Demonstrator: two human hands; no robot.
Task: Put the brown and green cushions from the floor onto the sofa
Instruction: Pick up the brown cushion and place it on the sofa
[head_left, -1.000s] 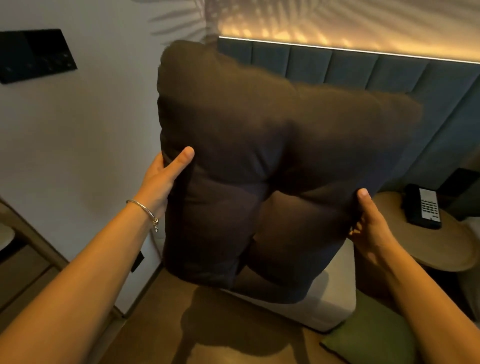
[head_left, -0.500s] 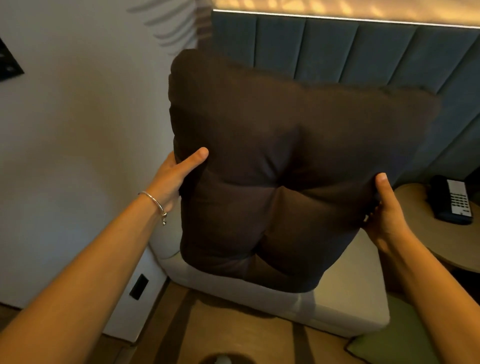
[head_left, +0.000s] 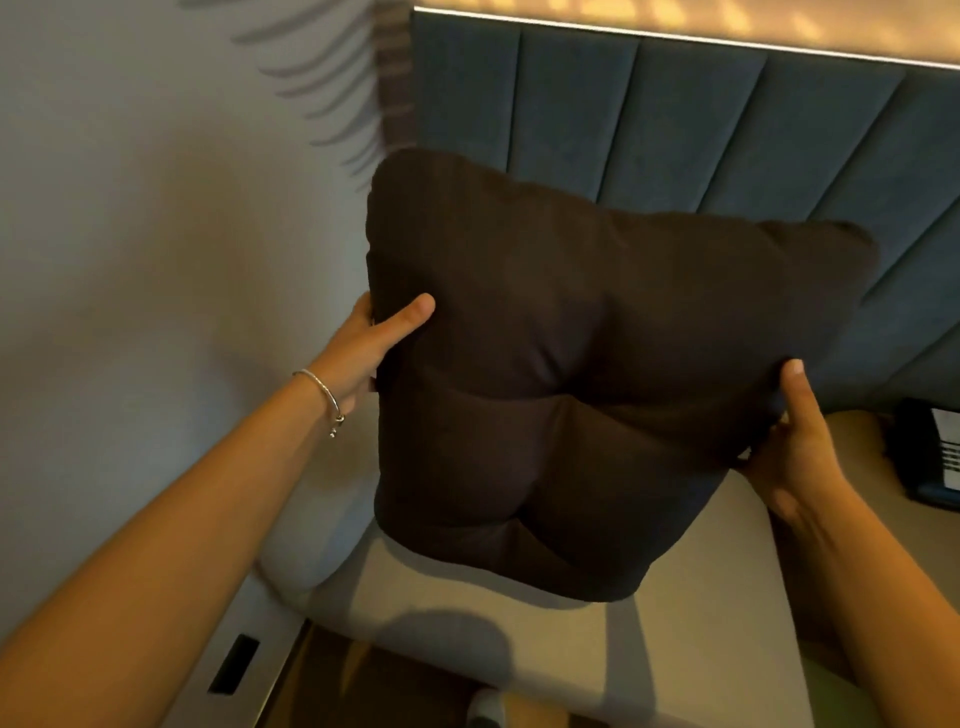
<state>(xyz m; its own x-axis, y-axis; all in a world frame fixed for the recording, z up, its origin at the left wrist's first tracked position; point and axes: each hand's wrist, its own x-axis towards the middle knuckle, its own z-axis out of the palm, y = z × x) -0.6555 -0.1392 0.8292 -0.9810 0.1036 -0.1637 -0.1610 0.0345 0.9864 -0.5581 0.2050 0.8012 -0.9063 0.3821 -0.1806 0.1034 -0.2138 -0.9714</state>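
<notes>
You had the brown cushion (head_left: 597, 374) clamped between your left hand (head_left: 363, 348) and right hand (head_left: 795, 447), held upright just above the pale sofa seat (head_left: 571, 639) (not yet set down), while the green cushion, out of view, remained.

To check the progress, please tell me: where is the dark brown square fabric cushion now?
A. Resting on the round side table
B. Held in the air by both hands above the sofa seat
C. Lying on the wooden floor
B: the left hand and right hand grip opposite edges of the dark brown square fabric cushion, over the beige sofa seat.
</notes>
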